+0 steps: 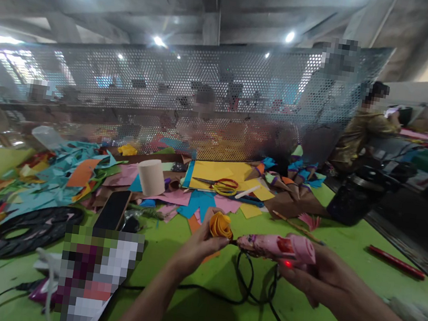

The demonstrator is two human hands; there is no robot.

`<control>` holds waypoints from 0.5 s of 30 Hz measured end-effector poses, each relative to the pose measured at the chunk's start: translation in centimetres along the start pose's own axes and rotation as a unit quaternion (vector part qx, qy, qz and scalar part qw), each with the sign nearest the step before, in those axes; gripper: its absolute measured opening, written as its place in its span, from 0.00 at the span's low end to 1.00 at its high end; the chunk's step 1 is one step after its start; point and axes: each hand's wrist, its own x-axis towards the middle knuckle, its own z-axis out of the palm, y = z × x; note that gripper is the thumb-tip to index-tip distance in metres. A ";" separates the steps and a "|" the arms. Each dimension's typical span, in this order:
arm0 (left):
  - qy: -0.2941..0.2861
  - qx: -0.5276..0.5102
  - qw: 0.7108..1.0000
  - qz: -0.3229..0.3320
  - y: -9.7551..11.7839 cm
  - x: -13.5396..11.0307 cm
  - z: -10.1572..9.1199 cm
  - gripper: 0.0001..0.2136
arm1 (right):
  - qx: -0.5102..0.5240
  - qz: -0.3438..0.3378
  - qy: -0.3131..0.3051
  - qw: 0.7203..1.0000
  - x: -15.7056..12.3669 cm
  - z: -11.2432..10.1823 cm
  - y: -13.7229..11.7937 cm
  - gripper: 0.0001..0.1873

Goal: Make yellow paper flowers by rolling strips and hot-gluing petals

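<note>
My left hand [197, 247] pinches a small rolled orange paper flower [221, 225] above the green table [215, 320]. My right hand [311, 275] grips a pink hot glue gun [279, 246], held level, with a red light glowing on its underside. The gun's nozzle points left and touches the base of the flower. Its black cord [258, 299] loops over the table below both hands.
Coloured paper scraps [56, 175], yellow sheets [216, 174], red-handled scissors [220, 185], a cream paper cup [150, 176] and a dark phone [113, 210] lie beyond my hands. A perforated metal screen [207, 96] backs the table. A red stick [396, 262] lies right. A person [361, 131] sits far right.
</note>
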 end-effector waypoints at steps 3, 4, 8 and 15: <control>0.001 -0.005 1.000 -0.001 0.0 0.0 0.1 0.18 | 0.001 0.000 -0.005 1.000 0.0 -0.2 0.2 0.16; 0.000 -0.007 1.000 0.001 0.0 0.0 0.1 0.19 | 0.004 -0.002 -0.008 1.000 0.1 -0.2 0.2 0.17; -0.008 -0.013 1.000 0.012 0.1 0.1 0.2 0.17 | 0.013 -0.008 -0.014 1.000 0.2 -0.3 0.5 0.18; -0.018 -0.020 0.999 0.020 0.0 0.2 0.2 0.16 | 0.012 -0.014 -0.020 1.000 0.2 -0.4 0.5 0.16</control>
